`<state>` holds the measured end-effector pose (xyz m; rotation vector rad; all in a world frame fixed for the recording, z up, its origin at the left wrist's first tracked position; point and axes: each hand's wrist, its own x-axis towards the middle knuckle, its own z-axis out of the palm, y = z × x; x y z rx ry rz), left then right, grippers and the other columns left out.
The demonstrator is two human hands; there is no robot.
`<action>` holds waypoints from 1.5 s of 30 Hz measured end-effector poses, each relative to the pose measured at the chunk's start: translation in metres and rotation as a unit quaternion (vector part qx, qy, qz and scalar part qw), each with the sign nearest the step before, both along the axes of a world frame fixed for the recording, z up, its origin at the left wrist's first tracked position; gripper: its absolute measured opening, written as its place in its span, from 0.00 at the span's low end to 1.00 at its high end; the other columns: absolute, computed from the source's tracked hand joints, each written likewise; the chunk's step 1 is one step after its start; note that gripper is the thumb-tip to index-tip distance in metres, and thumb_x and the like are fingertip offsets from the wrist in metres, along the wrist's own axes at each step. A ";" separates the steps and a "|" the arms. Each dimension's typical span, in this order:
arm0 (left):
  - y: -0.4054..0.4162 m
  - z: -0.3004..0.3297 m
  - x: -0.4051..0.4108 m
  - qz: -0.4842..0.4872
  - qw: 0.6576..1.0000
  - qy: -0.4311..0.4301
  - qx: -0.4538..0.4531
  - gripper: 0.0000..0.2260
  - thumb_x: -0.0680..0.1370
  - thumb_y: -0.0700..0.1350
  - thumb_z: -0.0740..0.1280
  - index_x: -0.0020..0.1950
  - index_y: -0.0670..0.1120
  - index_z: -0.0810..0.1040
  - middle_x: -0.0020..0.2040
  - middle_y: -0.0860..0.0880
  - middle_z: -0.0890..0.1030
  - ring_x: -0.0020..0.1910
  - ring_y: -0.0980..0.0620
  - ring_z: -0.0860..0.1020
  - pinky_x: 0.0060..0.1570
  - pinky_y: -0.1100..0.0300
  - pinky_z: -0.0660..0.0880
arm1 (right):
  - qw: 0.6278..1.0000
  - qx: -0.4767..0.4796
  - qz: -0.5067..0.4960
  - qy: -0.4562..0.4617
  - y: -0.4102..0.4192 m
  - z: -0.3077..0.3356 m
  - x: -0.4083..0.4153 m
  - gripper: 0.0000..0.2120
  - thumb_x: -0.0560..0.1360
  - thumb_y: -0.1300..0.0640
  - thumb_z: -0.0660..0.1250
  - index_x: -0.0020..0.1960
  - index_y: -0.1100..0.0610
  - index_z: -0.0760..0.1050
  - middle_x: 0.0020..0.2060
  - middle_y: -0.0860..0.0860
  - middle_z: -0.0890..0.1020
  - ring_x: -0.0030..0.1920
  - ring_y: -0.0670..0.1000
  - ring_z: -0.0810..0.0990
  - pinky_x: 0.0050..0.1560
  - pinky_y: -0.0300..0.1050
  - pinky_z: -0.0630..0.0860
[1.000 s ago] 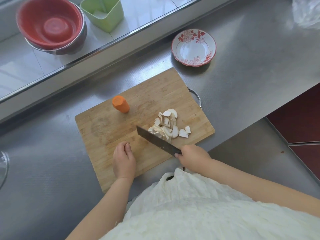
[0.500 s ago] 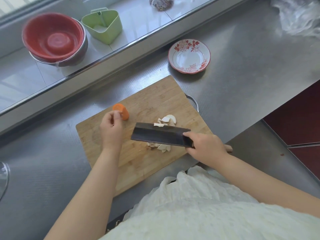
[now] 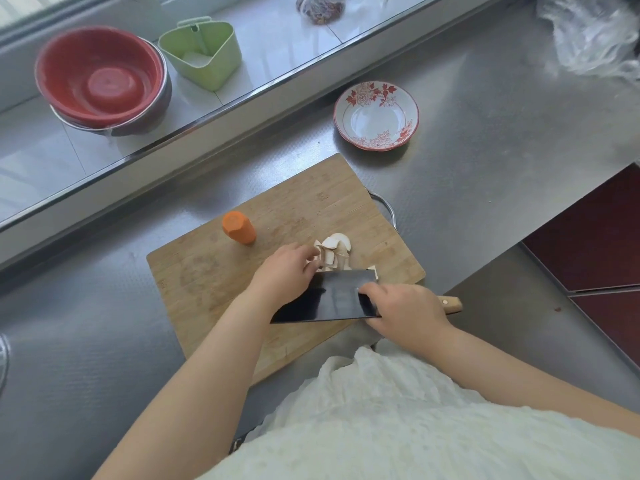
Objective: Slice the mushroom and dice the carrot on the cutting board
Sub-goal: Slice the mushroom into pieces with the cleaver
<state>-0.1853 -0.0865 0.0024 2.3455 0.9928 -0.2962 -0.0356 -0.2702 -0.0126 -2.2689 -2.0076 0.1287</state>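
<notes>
my right grip (image 3: 405,313) is wrapped around the cleaver (image 3: 329,297) where blade meets handle, the index finger laid along the flat of the dark blade; the wooden handle end pokes out to the right of my hand. the blade lies tilted, its broad side facing up, just below centre of the frame, over the near right part of the cutting board (image 3: 207,271).

my left grip (image 3: 287,268) sits just left of the blade's upper edge, fingers curled loosely against the pile of mushroom slices (image 3: 332,251), touching them; whether it actually pinches a slice i cannot tell. the pale slices lie heaped at the centre right of the board, some hidden behind the blade's top edge.

the carrot piece (image 3: 239,227) stands upright on its cut end towards the board's far left side, apart from both hands and the mushroom.

the board lies at an angle on the steel desk (image 3: 485,168). a red-patterned dish (image 3: 376,116) stands on the desk above and right of the board. in the upper left, on the sill, a red bowl (image 3: 98,76) sits nested in a metal bowl, with a green container (image 3: 202,51) to its right.
</notes>
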 end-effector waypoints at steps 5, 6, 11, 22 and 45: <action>0.017 0.007 -0.011 0.154 0.971 -0.164 0.083 0.08 0.81 0.47 0.61 0.54 0.48 0.79 0.49 0.55 0.78 0.50 0.55 0.75 0.48 0.56 0.73 | 0.999 -0.019 -0.003 0.040 -0.012 -0.009 -0.005 0.14 0.67 0.47 0.65 0.51 0.49 0.76 0.31 0.45 0.80 0.27 0.50 0.78 0.21 0.40 0.70; 0.022 0.007 -0.015 0.186 0.960 -0.182 0.099 0.08 0.81 0.46 0.62 0.54 0.47 0.79 0.50 0.54 0.78 0.51 0.54 0.75 0.49 0.57 0.73 | 0.998 -0.033 0.005 0.047 -0.014 -0.012 -0.004 0.16 0.68 0.46 0.62 0.54 0.48 0.75 0.34 0.44 0.81 0.30 0.50 0.79 0.23 0.41 0.72; 0.042 -0.003 -0.035 0.299 0.926 -0.195 0.123 0.08 0.80 0.43 0.62 0.57 0.45 0.77 0.53 0.52 0.75 0.56 0.50 0.72 0.55 0.59 0.68 | 0.996 -0.017 0.040 0.077 -0.024 -0.031 0.005 0.19 0.67 0.42 0.58 0.52 0.48 0.79 0.33 0.43 0.81 0.31 0.47 0.81 0.23 0.39 0.72; -0.002 -0.046 -0.046 0.211 0.949 -0.210 0.105 0.06 0.79 0.42 0.64 0.55 0.44 0.78 0.51 0.50 0.79 0.54 0.51 0.75 0.53 0.62 0.67 | 0.993 0.015 0.067 0.093 -0.066 -0.065 0.007 0.35 0.75 0.30 0.41 0.48 0.48 0.82 0.28 0.44 0.78 0.26 0.45 0.78 0.25 0.36 0.70; -0.007 -0.078 -0.049 0.301 0.943 -0.139 0.011 0.14 0.81 0.49 0.59 0.66 0.48 0.72 0.61 0.53 0.75 0.61 0.53 0.71 0.60 0.54 0.70 | 0.995 -0.042 0.052 0.079 0.005 -0.078 0.028 0.30 0.64 0.32 0.65 0.54 0.53 0.81 0.33 0.46 0.80 0.30 0.48 0.80 0.26 0.41 0.73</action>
